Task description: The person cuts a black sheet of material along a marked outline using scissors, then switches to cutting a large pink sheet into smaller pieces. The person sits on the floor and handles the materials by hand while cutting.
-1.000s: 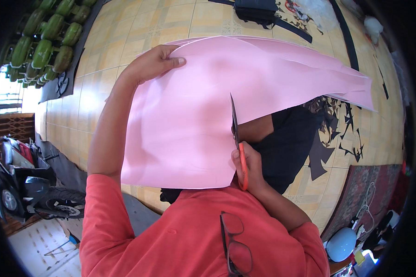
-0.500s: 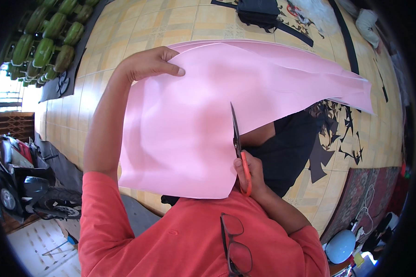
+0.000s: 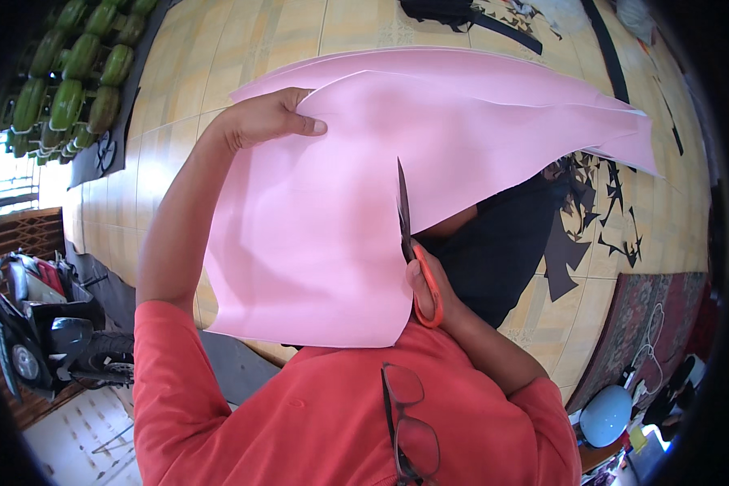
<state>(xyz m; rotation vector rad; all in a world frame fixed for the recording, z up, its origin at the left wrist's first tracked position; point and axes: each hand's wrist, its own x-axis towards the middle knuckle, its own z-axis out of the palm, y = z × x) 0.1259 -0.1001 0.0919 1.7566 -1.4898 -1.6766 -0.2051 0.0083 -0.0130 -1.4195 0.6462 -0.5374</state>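
Observation:
A large pink sheet (image 3: pixel 324 211) spreads across my lap, its far part folded or layered and reaching out to the right. At its upper left edge my left hand (image 3: pixel 271 120) pinches the sheet, thumb on top and fingers hidden beneath. My right hand (image 3: pixel 437 283) grips orange-handled scissors (image 3: pixel 429 287) near the sheet's lower right. Their dark blade lies over the pink surface, pointing away from me, where a cut edge runs beside it. Whether the lower blade is under the sheet cannot be seen.
Dark offcuts (image 3: pixel 563 251) lie on the tiled floor (image 3: pixel 178 154) to the right. Beyond the sheet is a black bag (image 3: pixel 437 12). Green gas cylinders (image 3: pixel 65 97) stand far left, above a parked motorbike (image 3: pixel 49 332). A patterned rug (image 3: pixel 640 324) lies at right.
The scissors and my right hand have moved slightly away from me and left along the sheet. The sheet's far layer shows more at the left, behind my left hand, which keeps its hold.

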